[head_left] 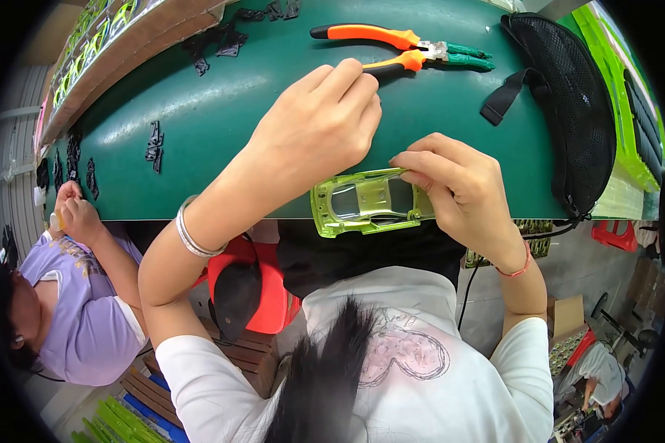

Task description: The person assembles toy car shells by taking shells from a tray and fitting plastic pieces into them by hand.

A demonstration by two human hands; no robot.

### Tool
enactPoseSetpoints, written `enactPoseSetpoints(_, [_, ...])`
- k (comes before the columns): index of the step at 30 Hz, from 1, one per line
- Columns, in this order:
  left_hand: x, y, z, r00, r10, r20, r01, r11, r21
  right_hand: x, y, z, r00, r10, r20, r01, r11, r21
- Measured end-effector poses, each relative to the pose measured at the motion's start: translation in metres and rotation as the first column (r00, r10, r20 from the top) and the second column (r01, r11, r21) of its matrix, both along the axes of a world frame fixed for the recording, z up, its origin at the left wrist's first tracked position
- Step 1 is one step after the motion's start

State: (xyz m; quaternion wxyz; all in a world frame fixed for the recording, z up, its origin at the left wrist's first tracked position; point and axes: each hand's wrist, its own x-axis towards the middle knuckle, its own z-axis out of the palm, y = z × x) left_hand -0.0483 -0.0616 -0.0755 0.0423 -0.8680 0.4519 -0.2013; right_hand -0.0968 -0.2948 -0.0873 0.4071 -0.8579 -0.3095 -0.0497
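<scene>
A shiny green toy car body [372, 198] with window openings lies at the near edge of the green table. My right hand [458, 181] grips its right end, thumb and fingers closed along the upper edge. Above the car's left end, my left hand [321, 114] hovers with curled fingers; whatever they hold, if anything, is hidden beneath the hand. Just beyond it lie pliers [434, 52] with orange and black handles and green-covered jaws. The end of their lower handle passes behind my left fingers, and I cannot tell whether they touch.
Black plastic parts [154, 148] lie in groups on the table's left and far side. A black mesh pouch [569, 111] with a strap sits at the right, beside green parts [628, 96]. Boxed green pieces [100, 52] stand far left. A co-worker [89, 295] in purple works to my left.
</scene>
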Motion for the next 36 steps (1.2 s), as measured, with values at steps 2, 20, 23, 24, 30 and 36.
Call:
enactPoseSetpoints(2, [0.003,0.002,0.003,1.0,-0.01,-0.01,0.009,0.998,-0.07,0.002,0.001,-0.001,1.0,-0.008,-0.029,0.009,0.999,0.031])
enactPoseSetpoints(20, [-0.074,-0.001,0.013,0.913,0.183,-0.366,-0.328,0.861,-0.388,0.015,0.012,-0.001,0.955,0.007,-0.297,0.044,0.986,0.163])
enactPoseSetpoints(23, [-0.075,-0.003,0.011,0.909,0.148,-0.39,-0.327,0.833,-0.447,0.015,0.011,-0.002,0.953,0.024,-0.303,0.015,0.992,0.124])
enactPoseSetpoints(24, [-0.074,-0.005,0.012,0.908,0.149,-0.392,-0.329,0.832,-0.447,0.016,0.01,-0.002,0.953,0.025,-0.302,0.011,0.993,0.117])
enactPoseSetpoints(30, [-0.078,-0.014,0.009,0.924,0.238,-0.299,-0.357,0.817,-0.452,0.015,0.009,-0.003,0.945,0.034,-0.326,0.01,0.991,0.131])
enactPoseSetpoints(36, [-0.076,-0.018,0.004,0.929,0.221,-0.297,-0.346,0.801,-0.488,0.014,0.01,-0.007,0.952,0.045,-0.304,0.009,0.985,0.175])
